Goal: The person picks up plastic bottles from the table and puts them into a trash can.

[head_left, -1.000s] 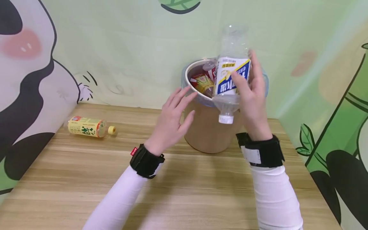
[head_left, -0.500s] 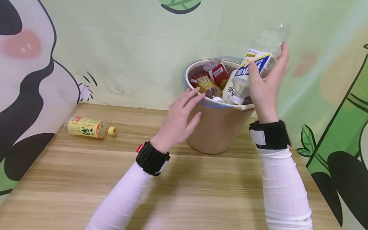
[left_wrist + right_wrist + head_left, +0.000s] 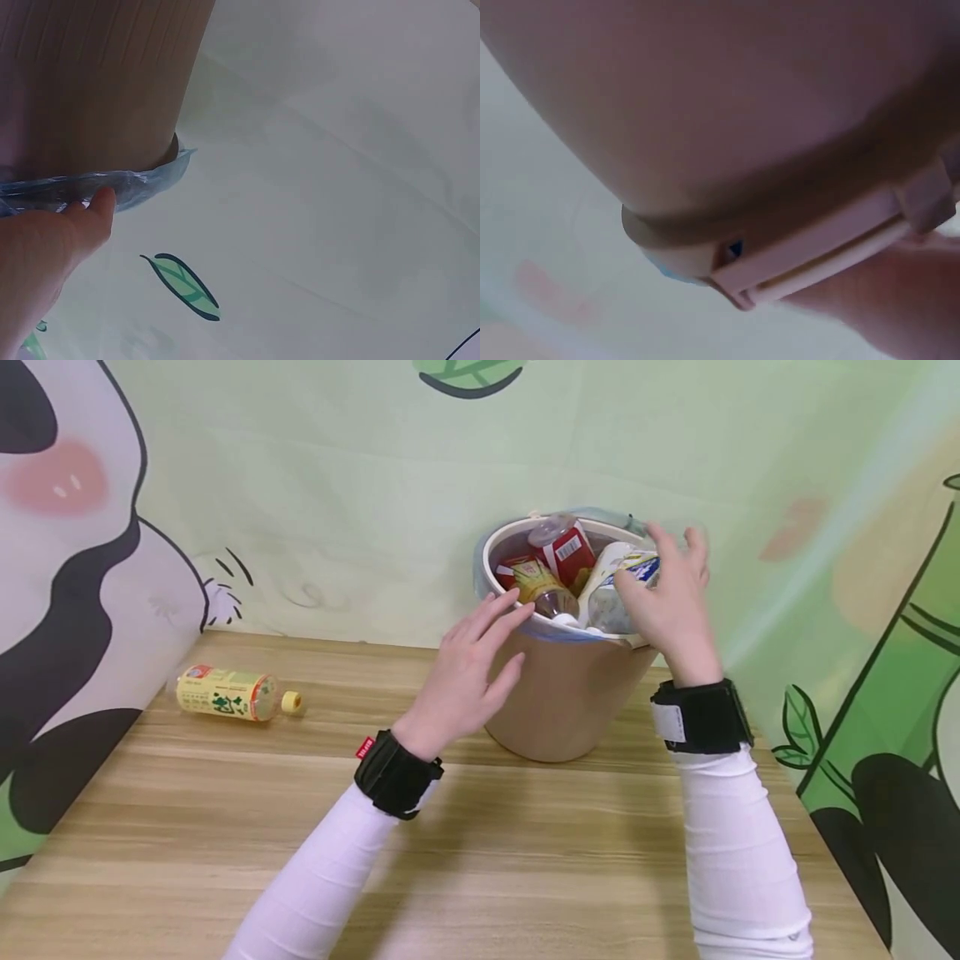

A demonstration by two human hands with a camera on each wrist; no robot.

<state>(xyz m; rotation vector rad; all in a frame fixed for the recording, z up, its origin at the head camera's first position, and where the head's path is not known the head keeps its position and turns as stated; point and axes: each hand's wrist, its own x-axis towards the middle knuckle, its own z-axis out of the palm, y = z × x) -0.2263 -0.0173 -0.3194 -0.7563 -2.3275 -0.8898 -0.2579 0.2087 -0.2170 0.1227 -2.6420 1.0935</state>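
A clear plastic bottle (image 3: 611, 608) with a blue and white label lies tilted in the bin (image 3: 566, 702), its neck end toward the front rim. Over the bin's right rim, my right hand (image 3: 675, 602) has its fingers parted, with the thumb beside the label; the hand hides the bottle's far end. In the right wrist view, part of the right hand (image 3: 892, 296) shows below the bin's rim. My left hand (image 3: 468, 681) has its fingers extended, fingertips right at the front left rim. The left wrist view shows that hand (image 3: 52, 244) against the blue bag liner (image 3: 139, 187).
A yellow-labelled bottle (image 3: 228, 692) with a yellow cap lies on the wooden table (image 3: 480, 877) at left. Inside the bin are a red-labelled bottle (image 3: 567, 553), a yellow-labelled bottle (image 3: 536, 578) and a whitish bottle (image 3: 600, 572). A printed cloth backdrop (image 3: 360, 510) stands behind.
My right hand has moved right and then lower over the bin, and the clear bottle has gone down into it. Its fingers have parted. My left hand shifted slightly right, then stayed.
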